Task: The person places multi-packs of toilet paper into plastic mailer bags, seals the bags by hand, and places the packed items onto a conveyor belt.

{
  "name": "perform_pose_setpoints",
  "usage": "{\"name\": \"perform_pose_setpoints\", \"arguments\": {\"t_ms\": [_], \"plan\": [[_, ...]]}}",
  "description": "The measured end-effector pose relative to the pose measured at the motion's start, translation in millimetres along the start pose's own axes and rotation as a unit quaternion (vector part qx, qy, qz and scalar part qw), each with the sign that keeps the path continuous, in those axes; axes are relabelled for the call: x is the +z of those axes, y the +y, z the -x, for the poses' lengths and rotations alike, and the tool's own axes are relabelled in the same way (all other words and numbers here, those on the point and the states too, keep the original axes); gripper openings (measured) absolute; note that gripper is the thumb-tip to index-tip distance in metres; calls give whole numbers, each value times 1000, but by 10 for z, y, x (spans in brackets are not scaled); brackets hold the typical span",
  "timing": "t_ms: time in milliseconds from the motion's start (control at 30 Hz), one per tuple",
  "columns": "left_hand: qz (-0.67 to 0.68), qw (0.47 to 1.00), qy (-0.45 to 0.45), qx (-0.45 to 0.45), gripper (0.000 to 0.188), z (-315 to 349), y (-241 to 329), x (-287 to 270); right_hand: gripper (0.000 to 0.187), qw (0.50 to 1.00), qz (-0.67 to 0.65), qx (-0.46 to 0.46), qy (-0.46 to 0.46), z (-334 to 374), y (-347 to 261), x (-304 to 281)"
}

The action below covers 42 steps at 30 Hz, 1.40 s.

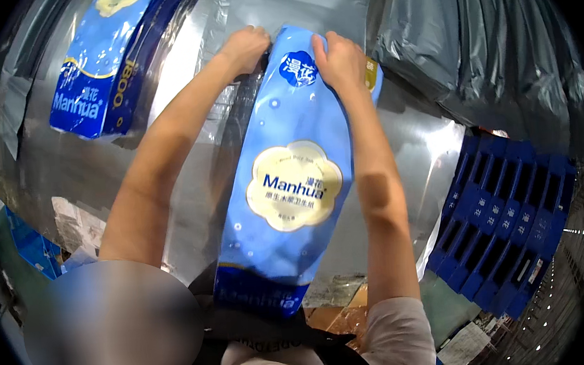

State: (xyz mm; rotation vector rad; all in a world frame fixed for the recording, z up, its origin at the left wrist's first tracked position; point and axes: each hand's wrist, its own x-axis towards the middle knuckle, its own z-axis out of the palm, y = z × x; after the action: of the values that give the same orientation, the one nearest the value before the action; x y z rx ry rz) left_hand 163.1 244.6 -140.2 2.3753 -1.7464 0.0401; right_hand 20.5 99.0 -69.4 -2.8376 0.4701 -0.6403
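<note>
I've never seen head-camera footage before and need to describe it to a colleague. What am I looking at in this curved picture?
There is no machine here: these are a person's two bare hands, seen from above by a wide fisheye camera on that person's head, which is why edges bend. Left in the picture is the person's left.

The right hand is on the far end of a long blue pack, whose near end points toward the body. The left hand is curled beside that far end; what it grips, if anything, is hidden.

On the shiny grey surface, another blue pack lies at the upper left, and grey plastic sheeting is heaped at the upper right.
</note>
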Motion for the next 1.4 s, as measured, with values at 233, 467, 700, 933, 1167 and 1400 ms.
{"name": "perform_pose_setpoints", "arguments": {"t_ms": [233,467,700,933,1167,1400], "plan": [[-24,990,-137,-21,17,-295,-63,-93,22,994,-69,26,80,27,-280,-237],[21,975,195,-105,8,-439,129,-787,37,988,-2,156,6,-524,-291,57],[173,934,287,-126,19,422,194,-211,41,902,-213,256,274,492,479,96],[243,877,45,-412,17,411,200,-46,21,932,-149,330,-3,681,835,379],[273,932,-12,-239,13,2472,1173,-2,15,976,-138,129,-106,3134,151,-199],[373,776,-481,-169,28,5538,2668,12,20,904,-252,237,-251,4601,-1464,-1177]]}}
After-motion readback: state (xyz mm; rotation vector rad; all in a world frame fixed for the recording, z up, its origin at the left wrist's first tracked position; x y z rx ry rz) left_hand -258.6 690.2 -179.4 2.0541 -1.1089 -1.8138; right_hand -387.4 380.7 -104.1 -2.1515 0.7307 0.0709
